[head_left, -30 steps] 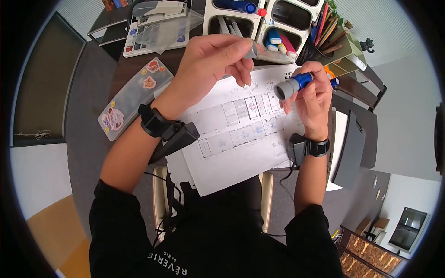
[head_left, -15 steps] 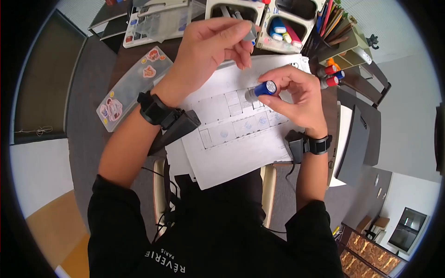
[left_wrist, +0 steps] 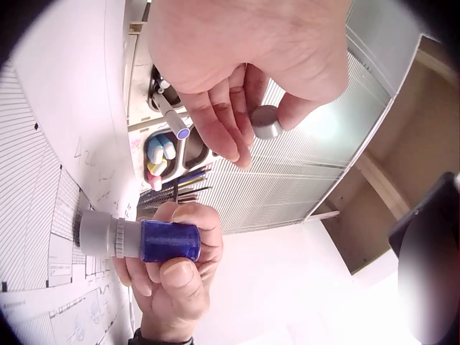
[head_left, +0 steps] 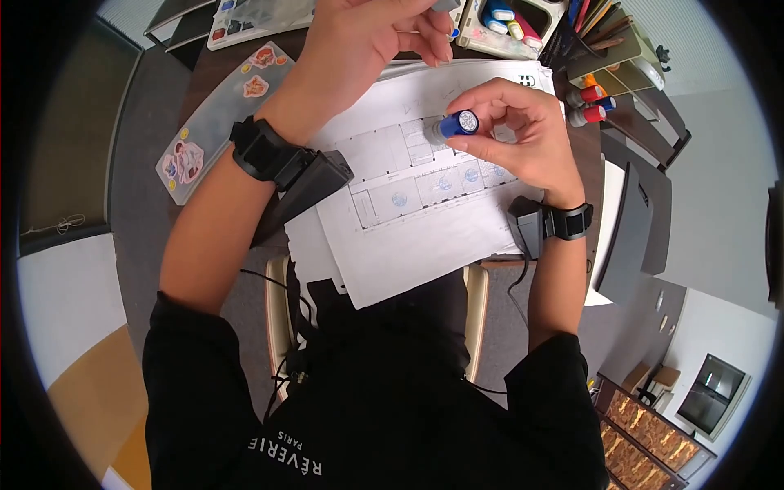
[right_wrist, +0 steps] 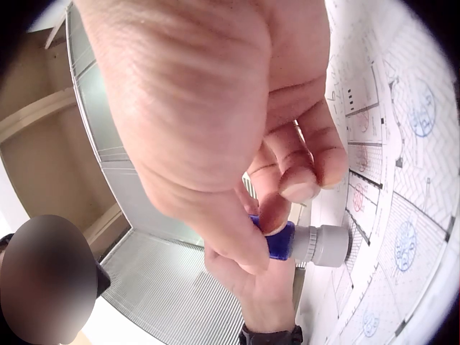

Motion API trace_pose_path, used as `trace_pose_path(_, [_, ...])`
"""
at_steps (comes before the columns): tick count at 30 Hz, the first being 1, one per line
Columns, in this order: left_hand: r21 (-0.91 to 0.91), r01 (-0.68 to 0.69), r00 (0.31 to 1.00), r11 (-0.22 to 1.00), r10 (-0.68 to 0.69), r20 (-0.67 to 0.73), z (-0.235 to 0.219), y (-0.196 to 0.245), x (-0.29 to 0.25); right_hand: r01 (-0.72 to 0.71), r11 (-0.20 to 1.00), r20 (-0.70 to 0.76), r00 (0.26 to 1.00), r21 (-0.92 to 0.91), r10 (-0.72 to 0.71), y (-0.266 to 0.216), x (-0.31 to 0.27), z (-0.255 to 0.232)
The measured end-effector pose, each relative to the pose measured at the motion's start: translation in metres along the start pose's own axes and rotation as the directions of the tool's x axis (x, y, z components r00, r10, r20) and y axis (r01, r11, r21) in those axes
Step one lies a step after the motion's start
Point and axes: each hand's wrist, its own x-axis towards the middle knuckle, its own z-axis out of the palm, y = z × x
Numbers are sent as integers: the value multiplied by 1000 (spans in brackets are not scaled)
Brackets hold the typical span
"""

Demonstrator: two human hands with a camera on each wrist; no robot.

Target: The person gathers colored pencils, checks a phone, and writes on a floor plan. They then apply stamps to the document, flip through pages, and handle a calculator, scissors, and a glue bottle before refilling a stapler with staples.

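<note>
The right hand (head_left: 527, 139) pinches a blue and grey stamp (head_left: 461, 123) between thumb and fingers over the printed floor-plan sheet (head_left: 392, 253). In the left wrist view, the grey end of the stamp (left_wrist: 169, 241) points at the sheet; whether it touches is unclear. Raised at the top of the head view, the left hand (head_left: 351, 61) holds a small grey cap, seen in the left wrist view as a round cap (left_wrist: 267, 122) between thumb and finger. Blue round marks and faint red ones show on the sheet.
A clear case with stickers (head_left: 216, 122) lies left of the papers. Behind them stands a white organizer (head_left: 482, 41) with highlighters. At the right are several red and blue stamps (head_left: 586, 116) and a pencil holder (head_left: 563, 53).
The right hand has moved left over the sheet and turned the stamp from facing the head camera to pointing at the paper. The left hand keeps the cap. The head view has shifted.
</note>
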Motion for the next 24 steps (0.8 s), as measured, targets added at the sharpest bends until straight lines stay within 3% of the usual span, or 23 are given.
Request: trace_pose_path(24, [2,2,1000,1000,-2,29,1,-2,-1,21,999,-10,1000,-33,-22,3,-1,-1])
